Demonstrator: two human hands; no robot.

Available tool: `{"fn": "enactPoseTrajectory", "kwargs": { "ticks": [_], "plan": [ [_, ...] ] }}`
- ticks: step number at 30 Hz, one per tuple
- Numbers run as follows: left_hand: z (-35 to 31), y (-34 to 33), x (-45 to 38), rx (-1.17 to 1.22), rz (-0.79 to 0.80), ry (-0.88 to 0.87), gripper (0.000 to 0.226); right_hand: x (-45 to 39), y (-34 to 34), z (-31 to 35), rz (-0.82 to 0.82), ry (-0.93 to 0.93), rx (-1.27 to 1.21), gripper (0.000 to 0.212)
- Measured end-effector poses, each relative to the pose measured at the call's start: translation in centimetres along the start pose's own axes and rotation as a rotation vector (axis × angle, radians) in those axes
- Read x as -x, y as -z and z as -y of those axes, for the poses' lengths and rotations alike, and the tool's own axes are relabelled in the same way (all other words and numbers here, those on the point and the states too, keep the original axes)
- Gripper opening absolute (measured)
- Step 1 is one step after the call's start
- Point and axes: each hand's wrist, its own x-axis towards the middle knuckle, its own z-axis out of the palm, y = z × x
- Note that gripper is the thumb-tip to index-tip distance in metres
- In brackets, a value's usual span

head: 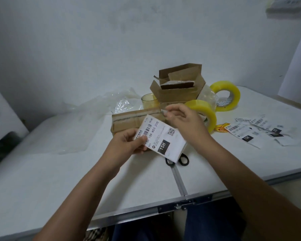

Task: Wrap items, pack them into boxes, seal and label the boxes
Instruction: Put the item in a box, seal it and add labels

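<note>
Head view, your left hand: your left hand (129, 141) grips the shipping label (161, 138) by its left edge, thumb on the printed face, and holds it above the table (59, 180).

Head view, your right hand: your right hand (182, 117) pinches something small and pale at the far corner of the label; I judge it is the backing you peel, but it is too small to be sure.

Sealed box: the sealed box (135, 121) lies just behind the label, with tape along its top seam. It carries no label yet, as far as you can see.

Open box: the open box (177, 87) stands farther back, flaps up, with something dark inside.

Tape: one tape roll (202, 113) is right of the sealed box, a second tape roll (227, 95) is farther right.

Other things: the scissors (176, 160) lie partly under the label; spare labels (255, 132) lie at the right; plastic wrap (101, 105) and a glass jar (149, 101) are on the far left side.

Progress: one box looks packed and sealed. Labelling it is the step now. The open box is left to close, tape and label.
</note>
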Motion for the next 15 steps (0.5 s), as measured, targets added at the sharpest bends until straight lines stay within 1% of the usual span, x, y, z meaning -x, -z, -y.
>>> {"fn": "enactPoseTrajectory", "kwargs": {
  "ticks": [1,3,5,7,9,12,15],
  "plan": [
    [0.0,0.1,0.0,-0.008,0.001,-0.002,0.013,0.1,-0.4,0.4,0.046,-0.017,0.031,0.012],
    [0.0,0.1,0.0,-0.006,0.006,-0.010,0.013,0.4,-1.1,1.0,0.113,0.014,0.193,0.015],
    [0.1,0.0,0.0,0.011,0.008,-0.024,0.013,0.7,-1.7,1.3,0.131,0.056,0.305,0.011],
    [0.2,-0.1,0.2,0.053,-0.005,-0.027,0.014,0.8,-2.0,1.1,0.103,0.021,0.233,0.006],
    [0.5,-0.3,0.6,0.114,-0.008,-0.005,0.020,0.7,-2.0,0.6,0.050,-0.082,0.083,0.007],
    [1.3,-0.6,1.2,0.135,0.043,0.062,0.027,0.6,-1.9,-0.4,-0.048,-0.200,-0.102,0.008],
    [1.9,-1.1,1.7,0.069,0.123,0.145,0.025,0.5,-2.2,-1.0,-0.104,-0.219,-0.125,0.004]
  ]
}}
